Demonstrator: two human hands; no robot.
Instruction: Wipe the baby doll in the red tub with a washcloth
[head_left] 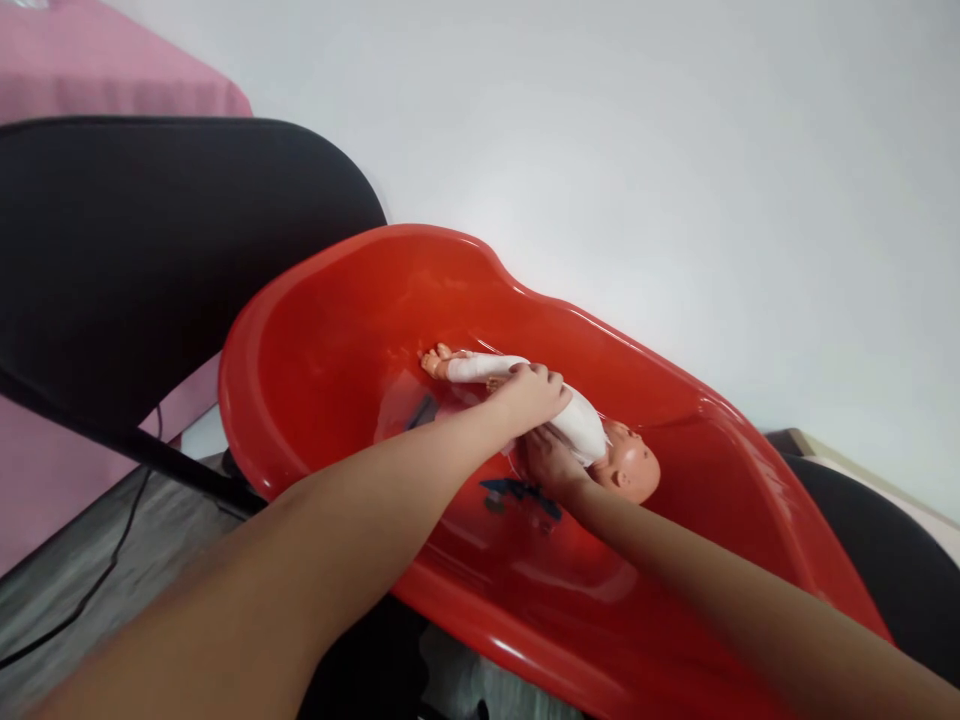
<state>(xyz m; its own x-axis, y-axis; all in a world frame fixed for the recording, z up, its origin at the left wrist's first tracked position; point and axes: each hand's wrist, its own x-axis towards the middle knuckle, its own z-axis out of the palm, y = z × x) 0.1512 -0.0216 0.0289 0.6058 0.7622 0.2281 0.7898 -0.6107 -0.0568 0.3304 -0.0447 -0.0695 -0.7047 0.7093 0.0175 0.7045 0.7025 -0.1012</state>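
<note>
A baby doll [586,425] in white clothing lies on its side in a red baby bathtub [315,400]. Its bald head points right and its bare feet point left. My left hand [534,395] is closed over the middle of the doll, fingers curled on the white cloth. Against the doll's near side, below the head, my right hand [551,465] grips it, with its fingertips partly hidden. Just under my right hand lies a dark blue object [517,492], whose kind I cannot make out.
Black chairs stand at both ends of the tub, one at the left [165,260] and another at the right [877,550]. A pink-covered table [112,60] is behind on the left. A black cable [112,570] runs across the floor. The pale wall rises behind the tub.
</note>
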